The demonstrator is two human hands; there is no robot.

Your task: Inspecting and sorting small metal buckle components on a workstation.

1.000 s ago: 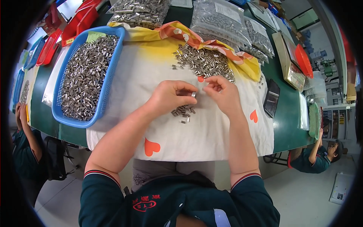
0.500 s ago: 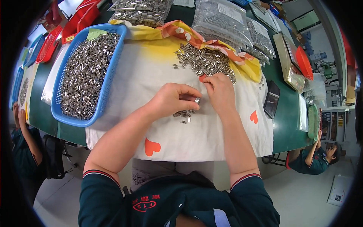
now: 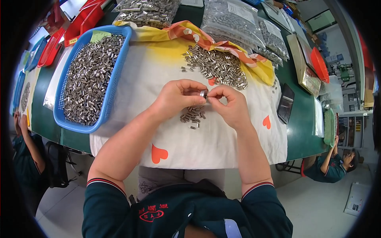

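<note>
Works at a green table [image 3: 299,139], over a white cloth [image 3: 147,75] with orange hearts. Keeps a blue basket [image 3: 124,57] full of metal pieces [image 3: 93,79] at the left, a loose pile [image 3: 220,65] on the cloth's far right, and a small heap [image 3: 193,115] nearer. Has just drawn the right hand [image 3: 231,105] near from the pile to meet the left hand [image 3: 178,97]; likely means joining or passing something at the held piece. Pinches a silvery metal ring [image 3: 203,93] between left thumb and fingers, above the cloth, between pile and heap. Brings right thumb and forefinger close together at the ring's right side; cannot tell whether pinching anything. Seems to point the ring's open end right, toward the right fingertips, with its long axis roughly left to right; cannot settle the exact tilt.
</note>
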